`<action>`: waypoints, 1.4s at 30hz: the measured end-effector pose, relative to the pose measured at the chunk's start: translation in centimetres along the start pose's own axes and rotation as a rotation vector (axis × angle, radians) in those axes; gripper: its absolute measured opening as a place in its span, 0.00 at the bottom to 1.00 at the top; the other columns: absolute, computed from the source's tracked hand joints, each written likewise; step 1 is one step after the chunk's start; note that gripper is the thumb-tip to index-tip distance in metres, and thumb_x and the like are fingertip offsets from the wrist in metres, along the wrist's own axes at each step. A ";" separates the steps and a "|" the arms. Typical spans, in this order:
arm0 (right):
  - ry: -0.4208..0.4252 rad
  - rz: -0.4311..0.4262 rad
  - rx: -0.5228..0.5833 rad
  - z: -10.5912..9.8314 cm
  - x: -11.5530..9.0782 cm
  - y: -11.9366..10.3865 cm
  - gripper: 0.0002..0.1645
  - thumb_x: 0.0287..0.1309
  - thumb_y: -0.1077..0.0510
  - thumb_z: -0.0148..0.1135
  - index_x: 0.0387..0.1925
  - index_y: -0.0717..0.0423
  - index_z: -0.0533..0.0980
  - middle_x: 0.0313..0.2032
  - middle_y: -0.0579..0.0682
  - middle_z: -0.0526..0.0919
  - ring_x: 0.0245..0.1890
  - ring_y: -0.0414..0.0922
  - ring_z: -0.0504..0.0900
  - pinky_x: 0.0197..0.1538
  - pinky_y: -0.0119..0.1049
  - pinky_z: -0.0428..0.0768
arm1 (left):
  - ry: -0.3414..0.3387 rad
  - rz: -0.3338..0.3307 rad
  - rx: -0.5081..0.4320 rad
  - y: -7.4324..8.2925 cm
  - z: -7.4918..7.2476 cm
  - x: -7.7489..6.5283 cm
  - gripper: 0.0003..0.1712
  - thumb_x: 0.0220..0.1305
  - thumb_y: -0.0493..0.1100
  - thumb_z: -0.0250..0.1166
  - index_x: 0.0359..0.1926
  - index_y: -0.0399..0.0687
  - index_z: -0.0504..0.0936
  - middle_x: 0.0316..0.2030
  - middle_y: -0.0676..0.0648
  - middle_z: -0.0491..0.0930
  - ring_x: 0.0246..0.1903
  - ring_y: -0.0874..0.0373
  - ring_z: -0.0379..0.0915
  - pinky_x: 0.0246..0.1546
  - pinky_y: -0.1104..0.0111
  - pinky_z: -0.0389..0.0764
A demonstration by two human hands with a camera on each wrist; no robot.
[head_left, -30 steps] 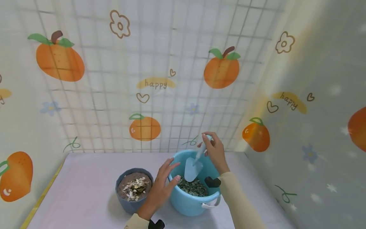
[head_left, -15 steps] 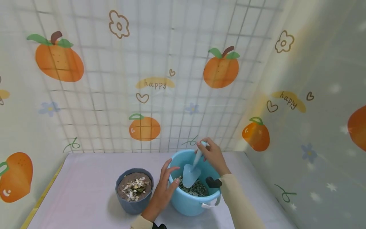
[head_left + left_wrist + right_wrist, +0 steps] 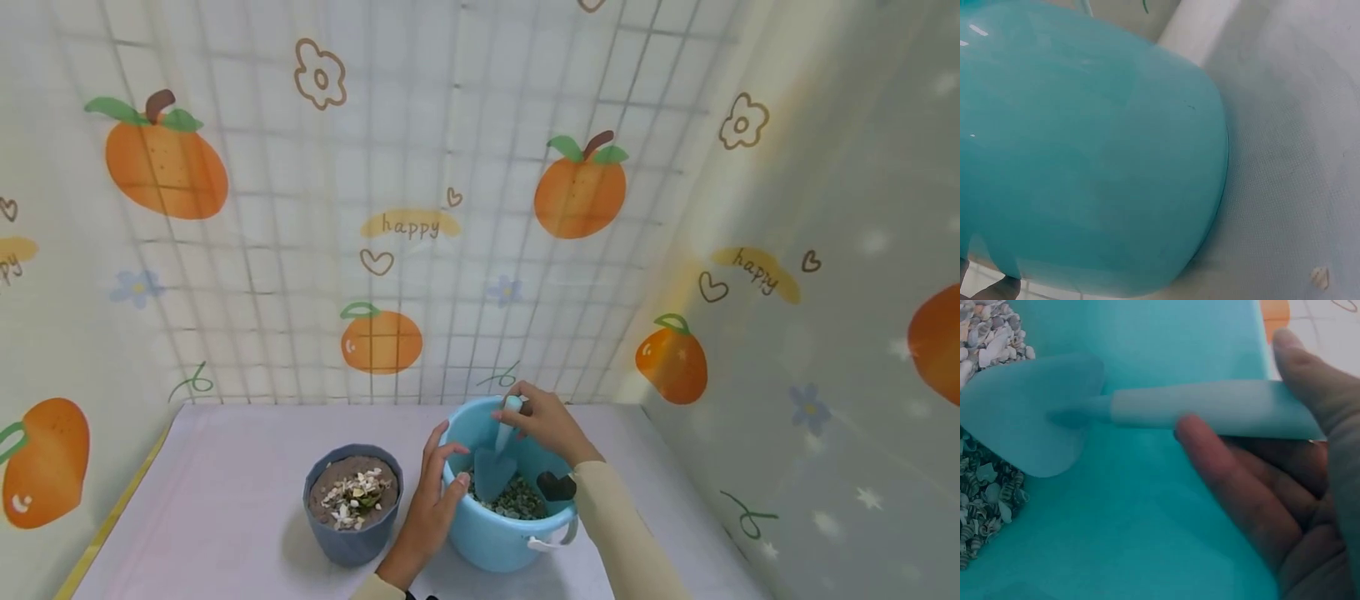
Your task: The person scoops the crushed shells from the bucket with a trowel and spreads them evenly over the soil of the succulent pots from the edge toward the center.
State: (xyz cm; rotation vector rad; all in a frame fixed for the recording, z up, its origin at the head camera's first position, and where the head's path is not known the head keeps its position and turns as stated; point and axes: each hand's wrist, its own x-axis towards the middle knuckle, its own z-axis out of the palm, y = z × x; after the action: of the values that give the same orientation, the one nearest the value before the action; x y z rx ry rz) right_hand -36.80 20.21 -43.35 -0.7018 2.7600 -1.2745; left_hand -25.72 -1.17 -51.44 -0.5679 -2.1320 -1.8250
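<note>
My right hand [image 3: 551,423] grips the handle of a light blue trowel [image 3: 493,477]. Its blade points down inside a light blue bucket [image 3: 495,542]. In the right wrist view the blade lies against small shells [image 3: 991,506], some pale, some dark and striped. At the bucket's left rim, my left hand [image 3: 435,500] holds on, with index finger and thumb tips over the edge. Two dark fingertips touch the bucket's side in the left wrist view. To the left of that hand stands a blue-grey pot [image 3: 352,542] of brown soil, topped with pale flakes and a small greenish clump.
A pale cloth covers the table [image 3: 225,500]. A white bucket handle [image 3: 551,543] hangs at the bucket's front right. Behind the table hangs a curtain [image 3: 300,317] printed with oranges, over a wire grid. One small pale chip [image 3: 1320,277] lies on the cloth.
My right hand has lowered the trowel deeper into the bucket, bringing its blade down to the shells. The left hand has settled closer onto the rim. The pot has stayed put.
</note>
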 end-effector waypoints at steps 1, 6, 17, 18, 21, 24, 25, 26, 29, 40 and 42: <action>-0.015 0.000 -0.002 0.0 0.0 0.0 0.18 0.60 0.41 0.67 0.43 0.44 0.74 0.32 0.51 0.84 0.29 0.49 0.85 0.39 0.46 0.81 | -0.001 -0.002 0.003 0.0 0.0 0.0 0.16 0.76 0.46 0.50 0.60 0.53 0.67 0.76 0.54 0.38 0.73 0.47 0.37 0.58 0.40 0.58; -0.115 -0.016 0.004 0.0 0.0 0.1 0.18 0.64 0.43 0.63 0.38 0.53 0.75 0.34 0.56 0.80 0.33 0.49 0.85 0.39 0.46 0.82 | -0.004 0.009 0.008 -0.3 0.2 0.2 0.17 0.77 0.49 0.48 0.61 0.50 0.66 0.76 0.55 0.38 0.73 0.46 0.37 0.58 0.37 0.56; -0.250 0.024 0.059 0.2 0.0 -0.1 0.21 0.71 0.46 0.56 0.42 0.63 0.76 0.37 0.59 0.80 0.37 0.54 0.85 0.42 0.51 0.82 | 0.005 -0.004 -0.036 0.4 0.2 -0.1 0.15 0.77 0.47 0.48 0.60 0.51 0.67 0.76 0.49 0.38 0.73 0.44 0.38 0.58 0.40 0.58; -0.257 0.024 0.058 0.2 -0.1 -0.2 0.21 0.71 0.47 0.56 0.41 0.64 0.75 0.36 0.60 0.79 0.36 0.54 0.85 0.42 0.51 0.82 | 0.006 -0.012 -0.041 0.4 0.2 -0.1 0.15 0.77 0.47 0.49 0.60 0.51 0.67 0.76 0.50 0.38 0.73 0.45 0.38 0.58 0.40 0.58; -0.267 0.024 0.059 0.4 -0.2 -0.1 0.21 0.71 0.47 0.56 0.41 0.64 0.75 0.36 0.60 0.80 0.36 0.54 0.86 0.43 0.51 0.82 | 0.003 -0.045 -0.050 0.3 0.2 -0.2 0.15 0.76 0.43 0.49 0.60 0.50 0.67 0.76 0.54 0.37 0.73 0.47 0.37 0.59 0.41 0.58; -0.275 0.031 0.062 0.5 -0.3 0.1 0.21 0.70 0.47 0.56 0.40 0.64 0.74 0.35 0.60 0.80 0.35 0.54 0.86 0.42 0.50 0.82 | 0.009 -0.051 -0.052 -0.6 0.4 -0.3 0.16 0.77 0.43 0.49 0.61 0.49 0.66 0.75 0.59 0.37 0.73 0.50 0.38 0.58 0.43 0.60; -0.283 0.035 0.064 0.5 -0.3 0.2 0.21 0.70 0.47 0.57 0.41 0.64 0.74 0.36 0.59 0.80 0.35 0.54 0.86 0.42 0.50 0.82 | 0.008 -0.048 -0.051 -0.6 0.5 -0.4 0.16 0.77 0.44 0.49 0.61 0.50 0.66 0.76 0.58 0.37 0.73 0.50 0.37 0.58 0.43 0.60; -0.290 0.042 0.064 0.6 -0.3 0.2 0.21 0.70 0.46 0.57 0.41 0.63 0.74 0.36 0.59 0.80 0.34 0.55 0.86 0.42 0.50 0.82 | 0.008 -0.044 -0.050 -0.7 0.5 -0.4 0.16 0.77 0.45 0.49 0.62 0.50 0.66 0.76 0.58 0.37 0.73 0.50 0.37 0.58 0.43 0.60; -0.304 0.061 0.084 0.6 -0.3 0.4 0.21 0.70 0.46 0.57 0.42 0.63 0.74 0.37 0.59 0.79 0.34 0.56 0.85 0.42 0.50 0.82 | 0.007 -0.028 -0.040 -0.6 0.4 -0.4 0.17 0.77 0.49 0.50 0.62 0.54 0.66 0.76 0.58 0.37 0.73 0.50 0.36 0.59 0.42 0.59; -0.318 0.066 0.138 0.6 -0.4 0.1 0.20 0.71 0.48 0.57 0.47 0.63 0.72 0.40 0.60 0.78 0.36 0.59 0.85 0.42 0.55 0.81 | 0.004 -0.011 -0.043 -0.7 0.3 -0.3 0.20 0.77 0.52 0.50 0.62 0.49 0.67 0.75 0.60 0.37 0.73 0.50 0.34 0.60 0.39 0.56; -0.320 0.065 0.135 0.6 -0.4 -0.1 0.20 0.71 0.48 0.56 0.48 0.63 0.72 0.41 0.60 0.78 0.35 0.59 0.85 0.42 0.55 0.81 | 0.004 -0.017 -0.044 -0.7 0.3 -0.3 0.20 0.76 0.53 0.50 0.62 0.49 0.67 0.75 0.59 0.37 0.73 0.50 0.35 0.60 0.39 0.57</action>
State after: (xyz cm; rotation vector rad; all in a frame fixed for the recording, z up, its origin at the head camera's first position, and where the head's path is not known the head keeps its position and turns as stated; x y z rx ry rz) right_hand -36.27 19.89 -43.80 -0.7265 2.3993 -1.2029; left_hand -25.74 -0.94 -52.23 -0.5579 -2.1054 -1.8840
